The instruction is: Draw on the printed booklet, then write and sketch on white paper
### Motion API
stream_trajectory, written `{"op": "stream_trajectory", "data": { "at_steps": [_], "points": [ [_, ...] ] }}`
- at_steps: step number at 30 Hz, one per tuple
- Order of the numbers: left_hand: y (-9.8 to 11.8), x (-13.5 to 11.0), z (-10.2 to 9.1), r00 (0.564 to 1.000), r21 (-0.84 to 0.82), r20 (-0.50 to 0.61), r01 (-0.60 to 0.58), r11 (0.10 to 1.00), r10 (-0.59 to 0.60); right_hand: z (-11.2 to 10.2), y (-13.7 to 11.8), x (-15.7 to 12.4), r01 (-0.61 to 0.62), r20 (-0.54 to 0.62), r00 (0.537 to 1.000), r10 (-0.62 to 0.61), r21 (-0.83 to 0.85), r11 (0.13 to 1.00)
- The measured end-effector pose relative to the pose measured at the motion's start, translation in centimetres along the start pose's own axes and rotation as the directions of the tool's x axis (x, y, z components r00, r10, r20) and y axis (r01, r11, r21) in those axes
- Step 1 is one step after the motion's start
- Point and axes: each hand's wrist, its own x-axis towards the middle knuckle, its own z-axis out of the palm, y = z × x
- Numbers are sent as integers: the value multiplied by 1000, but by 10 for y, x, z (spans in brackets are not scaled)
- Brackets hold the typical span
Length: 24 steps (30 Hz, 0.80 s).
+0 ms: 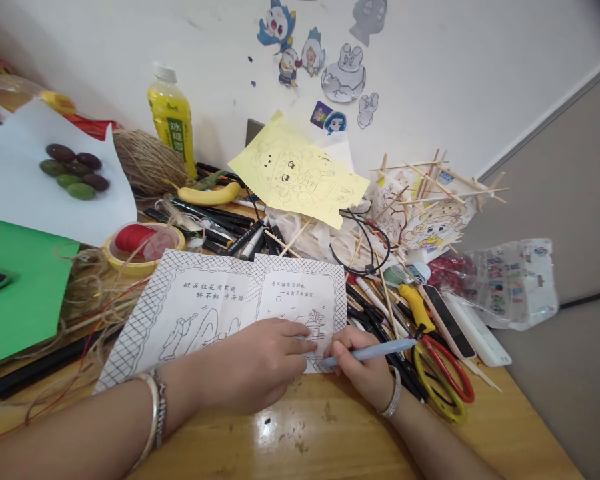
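A folded white sheet lies on the wooden table, with a cross-hatched border, handwritten characters and line drawings of hills and a house. My left hand rests flat across its lower middle, fingers stretched toward the right panel and holding nothing. My right hand grips a light blue pen, its tip down at the lower right of the sheet. The pen leans to the right. Part of the drawing is hidden under my left hand.
Markers, scissors, a phone and a stick lantern crowd the right and back. A yellow drawing leans behind. Left are a red thread spool, green paper and a bottle.
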Motion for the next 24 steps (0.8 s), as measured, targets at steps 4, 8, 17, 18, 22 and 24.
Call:
{"op": "stream_trajectory", "data": {
  "at_steps": [4,8,17,18,22,24],
  "points": [
    [0,0,0,1000,-8,2,3,1000,-3,1,0,-1,18,18,1000,-18,-5,1000],
    [-1,-1,1,1000,-5,22,3,1000,-3,0,0,0,31,22,999,-30,-48,998],
    [-1,0,1,1000,3,12,-1,1000,1,1,1,-1,5,7,1000,-5,-20,1000],
    [0,0,1,1000,8,11,-2,1000,2,1,1,-1,-2,7,1000,2,-6,1000],
    [0,0,1,1000,21,10,3,1000,-3,0,0,-1,-12,24,1000,12,17,1000],
    [-1,-1,1,1000,21,16,4,1000,-4,-1,-2,-1,-7,31,999,7,14,1000]
  ]
}}
